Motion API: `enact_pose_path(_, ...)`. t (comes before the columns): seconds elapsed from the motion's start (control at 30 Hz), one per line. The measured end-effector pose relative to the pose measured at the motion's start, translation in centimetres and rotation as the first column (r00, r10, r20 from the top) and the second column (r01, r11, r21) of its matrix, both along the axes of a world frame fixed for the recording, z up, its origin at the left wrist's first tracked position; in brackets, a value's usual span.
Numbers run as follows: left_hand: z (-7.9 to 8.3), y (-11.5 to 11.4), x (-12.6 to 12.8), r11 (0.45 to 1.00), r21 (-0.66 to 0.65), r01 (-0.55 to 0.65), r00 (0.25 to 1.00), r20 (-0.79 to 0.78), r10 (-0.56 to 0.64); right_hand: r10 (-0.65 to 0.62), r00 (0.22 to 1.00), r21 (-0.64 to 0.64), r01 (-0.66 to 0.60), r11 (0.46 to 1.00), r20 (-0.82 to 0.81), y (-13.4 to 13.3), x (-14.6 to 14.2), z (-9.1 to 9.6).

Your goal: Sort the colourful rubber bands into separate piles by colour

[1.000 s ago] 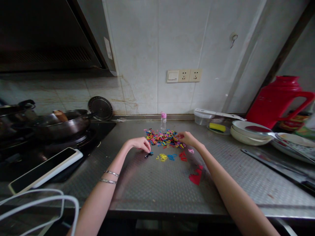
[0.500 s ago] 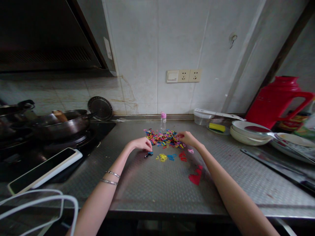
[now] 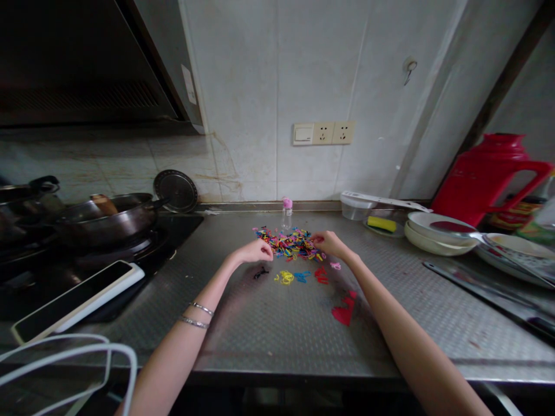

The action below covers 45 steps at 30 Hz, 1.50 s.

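Observation:
A loose heap of small multicoloured rubber bands (image 3: pixel 288 242) lies on the metal counter. My left hand (image 3: pixel 256 252) is at the heap's left edge, its fingers curled together; whatever they may hold is hidden. My right hand (image 3: pixel 328 242) touches the heap's right side with fingers pinched, and what is between them is too small to make out. In front of the heap lie separate groups: black bands (image 3: pixel 261 273), yellow bands (image 3: pixel 286 278), blue bands (image 3: pixel 302 277), red bands (image 3: pixel 321 275) and pink bands (image 3: pixel 335 266).
Behind the heap stands a small clear bottle (image 3: pixel 287 214) with a pink cap. A torn red piece (image 3: pixel 344 309) lies nearer me. To the right are stacked bowls (image 3: pixel 437 245), a knife (image 3: pixel 485 292) and a red thermos (image 3: pixel 481 179); leftward, a pan (image 3: pixel 113 222) and a phone-like device (image 3: pixel 78 300).
My left hand has shifted up and right, from beside the black bands to the heap's edge. The blue bit next to the black bands is gone from there. My right hand has hardly moved.

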<state>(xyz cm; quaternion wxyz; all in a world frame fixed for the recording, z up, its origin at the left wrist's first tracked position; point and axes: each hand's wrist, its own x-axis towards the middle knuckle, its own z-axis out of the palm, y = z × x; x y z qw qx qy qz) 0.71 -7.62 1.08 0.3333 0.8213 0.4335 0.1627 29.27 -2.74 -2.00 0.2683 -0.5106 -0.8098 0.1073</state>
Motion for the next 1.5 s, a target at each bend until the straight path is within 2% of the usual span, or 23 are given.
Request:
enact_pose_path(0.1, 0.0, -0.6, 2.0, 0.994, 0.094, -0.063, 0.99, 0.129, 0.051, 0.011, 1.0, -0.004, -0.011, 1.0, -0.005, -0.1, 0.1, 0.1)
enact_pose_path(0.17, -0.3, -1.3, 3.7, 0.987, 0.146, -0.069, 0.987, 0.154, 0.046, 0.017, 1.0, -0.01, -0.018, 1.0, -0.015, 0.0, 0.2, 0.0)
enact_pose_path(0.33, -1.4, -3.3, 6.8, 0.967, 0.251, 0.033, 0.999, 0.013, -0.038, 0.012, 1.0, -0.006, -0.012, 1.0, -0.006, 0.2, 0.3, 0.0)
enact_pose_path(0.5, -1.9, -4.2, 7.6, 0.957, 0.286, 0.053, 0.996, -0.086, -0.03, 0.008, 1.0, -0.012, -0.008, 1.0, -0.016, 0.1, 0.2, 0.2)
enact_pose_path(0.67, -1.5, -3.7, 7.2, 0.952, 0.307, -0.002, 1.0, 0.001, 0.002, 0.005, 1.0, -0.02, -0.006, 1.0, -0.029, 0.0, 0.2, 0.4)
enact_pose_path(0.87, -0.8, -2.5, 5.9, 0.966, 0.24, -0.097, 0.982, 0.184, 0.053, 0.006, 0.999, -0.021, -0.006, 1.0, -0.035, 0.2, 0.4, 0.5)
enact_pose_path(1.0, -0.9, -1.3, 4.6, 0.962, 0.202, -0.184, 0.959, 0.25, 0.131, 0.01, 0.997, -0.046, -0.014, 0.999, -0.072, 0.3, 0.5, 0.4)
enact_pose_path(1.2, -1.4, 0.4, 2.4, 0.942, 0.185, -0.279, 0.937, 0.265, 0.225, 0.048, 0.987, -0.064, -0.059, 0.996, -0.153, 0.1, 0.8, 2.2)
enact_pose_path(1.33, -1.5, 0.9, 1.5, 0.928, 0.199, -0.316, 0.931, 0.256, 0.262, 0.116, 0.975, -0.209, -0.156, 0.965, -0.191, -0.5, 2.2, 3.1)
enact_pose_path(1.5, -1.7, 1.3, 0.9, 0.928, 0.179, -0.328, 0.92, 0.282, 0.271, 0.128, 0.969, -0.38, -0.203, 0.902, -0.213, -1.7, 4.7, 2.6)
